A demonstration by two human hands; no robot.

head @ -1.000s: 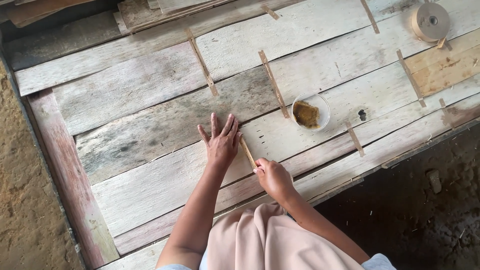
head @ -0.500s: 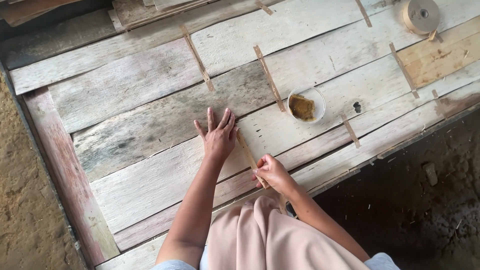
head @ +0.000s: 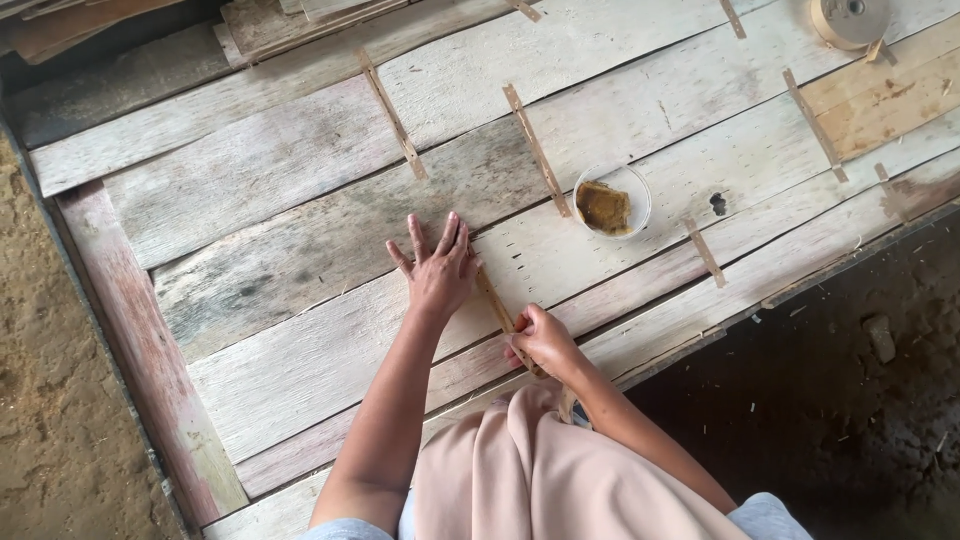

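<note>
My left hand (head: pixel 438 268) lies flat with fingers spread on a pale wooden sheet (head: pixel 300 330), pressing beside the upper end of a thin brown strip (head: pixel 493 300) that runs diagonally across a seam. My right hand (head: pixel 541 339) pinches the lower end of that strip with closed fingers, just above my lap in pinkish cloth (head: pixel 560 480). Several similar strips, such as one (head: pixel 535 148) further up, cross the seams between the sheets.
A small clear bowl (head: pixel 613 200) with brown paste sits right of my hands. A roll of tape (head: pixel 849 20) lies at the top right. Dark dirt ground (head: pixel 840 380) borders the sheets on the right, sandy ground (head: pixel 50 400) on the left.
Both hands have stayed on the strip; the left hand has shifted slightly up along it while the view moved a little.
</note>
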